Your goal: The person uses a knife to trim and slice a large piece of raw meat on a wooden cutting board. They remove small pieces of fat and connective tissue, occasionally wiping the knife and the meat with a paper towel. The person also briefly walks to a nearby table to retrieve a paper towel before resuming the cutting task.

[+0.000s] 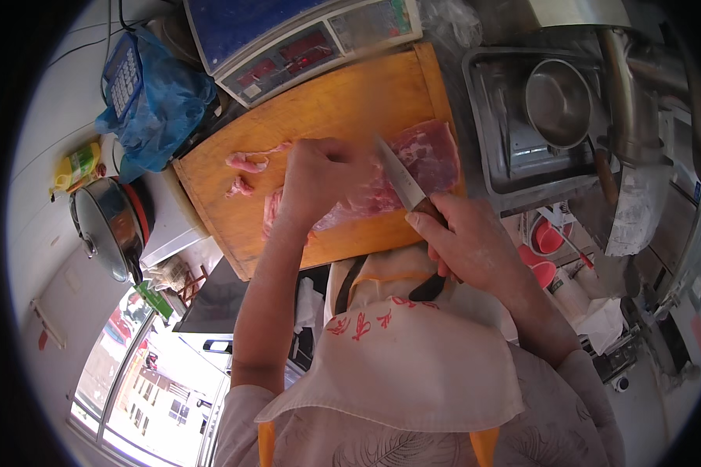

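On the wooden cutting board (366, 82) lies a long slab of raw meat (436, 159), pink with pale fat. My right hand (475, 237) grips a knife (401, 177) by its brown handle, at the slab's near edge. Its blade points up and to the left over the meat. My left hand (315, 175) is over the left part of the slab, bent at the wrist. Its fingers look curled, but their tips are blurred, so what they hold cannot be told. Small meat scraps (245, 163) lie on the board left of that hand.
Beyond the board stands a scale (311, 58). At the right, a metal tray (487, 117) holds a steel bowl (558, 105). Blue plastic bags (167, 101) and a lidded pot (105, 226) are at the left. Red bowls (549, 237) sit lower at the right.
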Demonstrator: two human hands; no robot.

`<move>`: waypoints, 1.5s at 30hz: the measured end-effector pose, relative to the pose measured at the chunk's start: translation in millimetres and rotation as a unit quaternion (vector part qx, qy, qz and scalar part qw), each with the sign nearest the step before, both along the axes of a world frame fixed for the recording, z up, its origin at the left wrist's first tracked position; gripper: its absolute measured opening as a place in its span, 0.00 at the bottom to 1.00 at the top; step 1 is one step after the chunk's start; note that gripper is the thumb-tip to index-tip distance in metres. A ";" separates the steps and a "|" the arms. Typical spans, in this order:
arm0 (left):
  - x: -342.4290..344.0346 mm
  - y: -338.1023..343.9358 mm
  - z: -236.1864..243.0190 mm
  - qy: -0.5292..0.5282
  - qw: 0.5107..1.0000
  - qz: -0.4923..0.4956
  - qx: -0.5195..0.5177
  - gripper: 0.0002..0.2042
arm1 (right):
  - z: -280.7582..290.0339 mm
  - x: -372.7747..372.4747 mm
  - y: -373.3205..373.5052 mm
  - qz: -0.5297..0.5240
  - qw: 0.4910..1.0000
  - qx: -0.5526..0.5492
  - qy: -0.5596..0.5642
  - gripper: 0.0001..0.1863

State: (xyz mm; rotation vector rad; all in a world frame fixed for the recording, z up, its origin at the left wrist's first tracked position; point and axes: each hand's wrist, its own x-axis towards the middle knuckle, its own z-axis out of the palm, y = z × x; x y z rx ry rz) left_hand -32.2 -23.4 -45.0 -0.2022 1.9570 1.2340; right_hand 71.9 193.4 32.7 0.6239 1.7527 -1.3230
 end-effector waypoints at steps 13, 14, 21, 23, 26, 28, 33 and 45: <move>16.1 -31.1 -13.3 0.025 1.000 -0.006 0.007 0.06 | 15.6 -6.9 6.3 0.007 0.997 -0.011 -0.075 0.16; 22.3 -35.9 -14.7 0.021 1.000 -0.009 0.003 0.06 | 15.9 -7.1 7.1 0.016 0.997 -0.010 -0.080 0.16; 28.4 -38.2 -10.8 0.011 1.000 0.023 0.013 0.05 | 4.7 -0.3 3.6 0.018 0.998 -0.033 -0.046 0.17; 25.4 -37.6 3.3 0.014 0.998 0.052 0.008 0.05 | 14.0 -3.7 5.8 0.019 0.993 -0.044 -0.107 0.16; 18.4 -37.3 19.5 -0.006 0.994 0.093 0.053 0.05 | 1.4 3.1 0.4 0.008 0.999 -0.035 -0.023 0.16; 15.7 -46.4 23.4 -0.004 0.994 0.099 0.051 0.05 | 3.0 2.4 -2.6 0.005 0.998 -0.053 -0.027 0.15; 10.7 -91.6 26.1 0.012 0.978 0.201 0.048 0.06 | 15.6 12.6 4.4 -0.004 0.991 -0.087 -0.106 0.15; -10.3 -175.8 -10.3 0.286 0.918 -0.075 -0.265 0.13 | 20.0 25.1 -2.9 -0.118 0.990 -0.055 -0.060 0.14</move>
